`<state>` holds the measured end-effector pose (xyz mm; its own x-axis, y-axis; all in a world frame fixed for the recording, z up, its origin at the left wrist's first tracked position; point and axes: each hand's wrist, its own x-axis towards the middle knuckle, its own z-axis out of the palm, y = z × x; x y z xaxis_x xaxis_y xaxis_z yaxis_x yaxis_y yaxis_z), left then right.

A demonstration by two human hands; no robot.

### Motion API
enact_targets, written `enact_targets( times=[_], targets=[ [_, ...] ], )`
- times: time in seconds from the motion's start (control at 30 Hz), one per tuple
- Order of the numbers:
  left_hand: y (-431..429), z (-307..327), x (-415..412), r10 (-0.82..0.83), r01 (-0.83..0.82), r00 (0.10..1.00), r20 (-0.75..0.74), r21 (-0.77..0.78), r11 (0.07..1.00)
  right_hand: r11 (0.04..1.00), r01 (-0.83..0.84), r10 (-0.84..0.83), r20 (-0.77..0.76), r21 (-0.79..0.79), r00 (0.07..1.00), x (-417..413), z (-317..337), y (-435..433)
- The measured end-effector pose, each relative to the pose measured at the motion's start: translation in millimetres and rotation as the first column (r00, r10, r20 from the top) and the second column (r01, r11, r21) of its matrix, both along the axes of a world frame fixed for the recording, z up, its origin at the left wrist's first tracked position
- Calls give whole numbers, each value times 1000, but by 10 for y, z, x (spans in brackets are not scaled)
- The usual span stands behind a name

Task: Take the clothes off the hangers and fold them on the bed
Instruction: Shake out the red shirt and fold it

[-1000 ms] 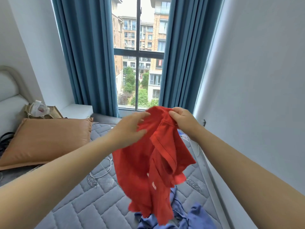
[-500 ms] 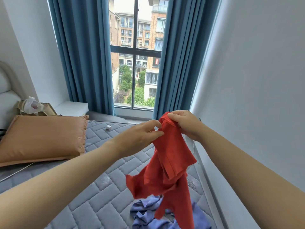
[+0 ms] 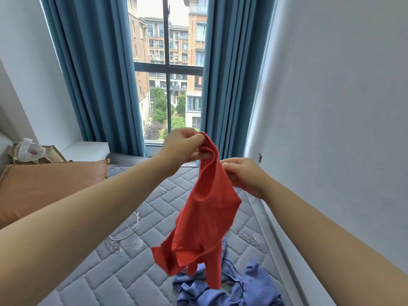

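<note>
Roughly, largest first:

- Bed: grey quilted mattress with leaf motifs, filling the lower half of the frame.
- Curtains: blue, full height, on either side of the window at upper centre. Brick apartment blocks and trees show through the glass.
- Pillow: brown-orange, lying on the bed at the left edge.
- Red garment: plain red-orange cloth, held up in the air at centre frame above the bed. It hangs in one bunched, twisted length. A small button shows near its lower left corner.
- Blue garment: crumpled heap on the bed at bottom right, under the red garment's lower end. Whether they touch cannot be told.
- Left hand: centre frame, fingers curled, pinching the topmost fold of the red garment.
- Right hand: slightly lower and to the right, fingers closed on the garment's right edge.
- Paper bag: brown, at the left edge behind the pillow. It holds a crumpled white plastic bag.
- Cable: thin, white, looped on the mattress left of the red garment.
- Sign: small, red, on a building outside. Its lettering is too small to read.
</note>
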<state>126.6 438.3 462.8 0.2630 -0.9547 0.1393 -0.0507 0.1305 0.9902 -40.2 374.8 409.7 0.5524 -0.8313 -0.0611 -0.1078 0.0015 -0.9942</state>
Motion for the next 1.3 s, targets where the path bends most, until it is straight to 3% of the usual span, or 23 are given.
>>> enact_targets(
  times=[0.13, 0.3, 0.4, 0.5, 0.57, 0.67, 0.77, 0.87, 0.93, 1.03, 1.1, 1.2, 1.3],
  targets=[
    [-18, 51, 49, 96, -99, 987, -129, -14, 995, 998, 54, -55, -38, -42, 998, -154, -89, 7],
    [-13, 76, 29, 138, -144, 983, -123, -44, 989, 994, -13, 7, 55, 112, 998, -330, -177, 20],
    [27, 169, -31, 128, -144, 981, -147, -110, 983, 993, -66, 75, -92, 100, 993, -397, -324, 56],
    [48, 315, -58, 107, -143, 978, -178, -204, 969, 1000, 7, -11, -269, -18, 963, -365, -541, 93],
    [50, 379, -11, 129, -167, 977, -167, -236, 957, 997, 65, -71, -231, -32, 970, -330, -632, 81],
    [94, 316, 149, 266, -250, 963, 39, -241, 938, 985, 169, -170, -49, -25, 984, -289, -547, 27],
    [218, 72, 376, 434, -336, 791, 432, -288, 897, 886, 269, -330, -106, -377, 938, -267, -359, -70],
    [362, -209, 507, 340, -266, 723, 601, -211, 940, 764, 221, -346, -96, -606, 933, -217, -136, -88],
    [434, -399, 498, 250, -226, 601, 759, -138, 964, 719, 160, -292, -86, -676, 953, -161, 46, -79],
    [468, -560, 393, 226, -144, 429, 875, -180, 973, 682, 45, -191, -119, -730, 974, -58, 308, -54],
    [395, -567, 316, 205, -74, 468, 859, -193, 978, 678, -28, -143, -169, -735, 975, 6, 408, -41],
    [240, -457, 206, 106, -40, 685, 721, -109, 993, 669, -110, -104, -239, -735, 965, 89, 467, -5],
    [112, -379, 129, -78, 59, 857, 509, 54, 997, 679, -92, -115, -229, -728, 967, 95, 493, 31]
  ],
)
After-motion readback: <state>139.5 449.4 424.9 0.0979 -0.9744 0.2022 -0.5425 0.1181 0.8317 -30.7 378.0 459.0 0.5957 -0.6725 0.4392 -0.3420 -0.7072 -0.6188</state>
